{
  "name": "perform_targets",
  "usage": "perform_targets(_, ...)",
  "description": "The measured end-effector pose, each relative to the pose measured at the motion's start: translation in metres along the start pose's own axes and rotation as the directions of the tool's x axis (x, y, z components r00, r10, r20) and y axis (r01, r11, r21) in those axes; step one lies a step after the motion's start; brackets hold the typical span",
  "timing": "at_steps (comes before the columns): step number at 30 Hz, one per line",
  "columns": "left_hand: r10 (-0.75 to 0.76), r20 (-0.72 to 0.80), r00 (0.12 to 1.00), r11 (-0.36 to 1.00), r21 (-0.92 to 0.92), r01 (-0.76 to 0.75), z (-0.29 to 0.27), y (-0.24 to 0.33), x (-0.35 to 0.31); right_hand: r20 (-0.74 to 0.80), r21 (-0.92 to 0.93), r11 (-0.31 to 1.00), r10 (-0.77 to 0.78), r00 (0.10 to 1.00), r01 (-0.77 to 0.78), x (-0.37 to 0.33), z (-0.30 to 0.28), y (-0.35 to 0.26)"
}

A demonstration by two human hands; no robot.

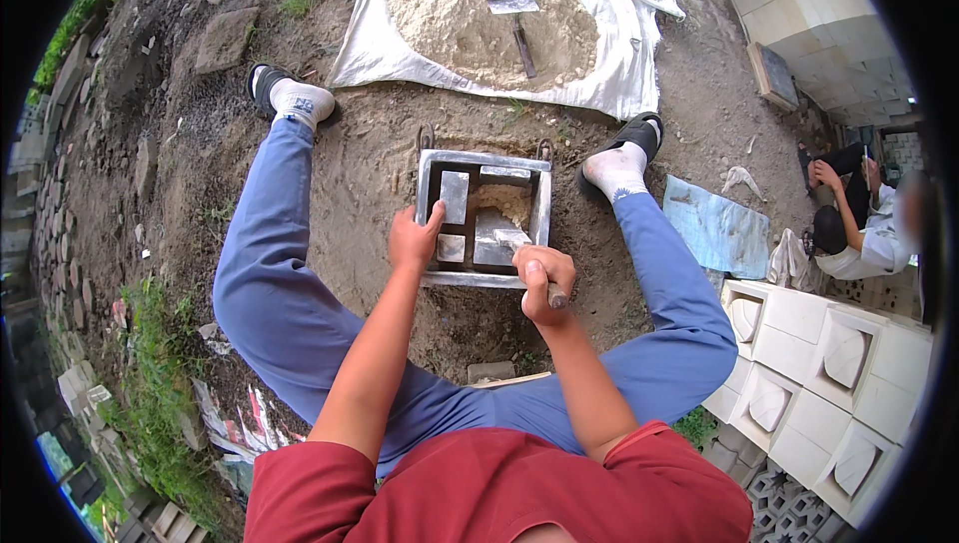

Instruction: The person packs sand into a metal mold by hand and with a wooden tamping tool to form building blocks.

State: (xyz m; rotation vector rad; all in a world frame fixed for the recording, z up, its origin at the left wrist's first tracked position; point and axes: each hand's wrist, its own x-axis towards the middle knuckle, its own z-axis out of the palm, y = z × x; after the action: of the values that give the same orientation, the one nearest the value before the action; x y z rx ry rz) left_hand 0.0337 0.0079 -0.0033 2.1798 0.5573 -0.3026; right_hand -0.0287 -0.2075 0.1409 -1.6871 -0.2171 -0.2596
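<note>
Packing a metal mould at frame centre.

The left hand [413, 240] rests with curled fingers on the square metal mould's [432, 175] left rim; the right hand [540, 281] is fisted round a trowel [501, 236] dipping inside. Legs hem both sides; open dirt lies between the mould and the white sheet [365, 38] above.
</note>
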Motion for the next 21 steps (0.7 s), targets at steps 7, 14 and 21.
perform_targets(7,0.019,-0.044,0.999,1.0,-0.016,-0.019,-0.002,-0.008,0.002,0.061,0.059,0.985,-0.166,0.984,0.163,0.003,0.002,0.049)
perform_targets(14,0.02,-0.02,1.0,1.0,0.024,-0.019,0.001,0.003,-0.002,0.031,0.154,0.988,0.02,0.999,-0.025,0.035,-0.014,0.063)
perform_targets(21,0.026,-0.065,0.998,0.996,0.089,-0.02,0.0,-0.004,0.003,-0.018,0.164,0.986,0.036,0.999,-0.032,0.029,-0.011,0.011)
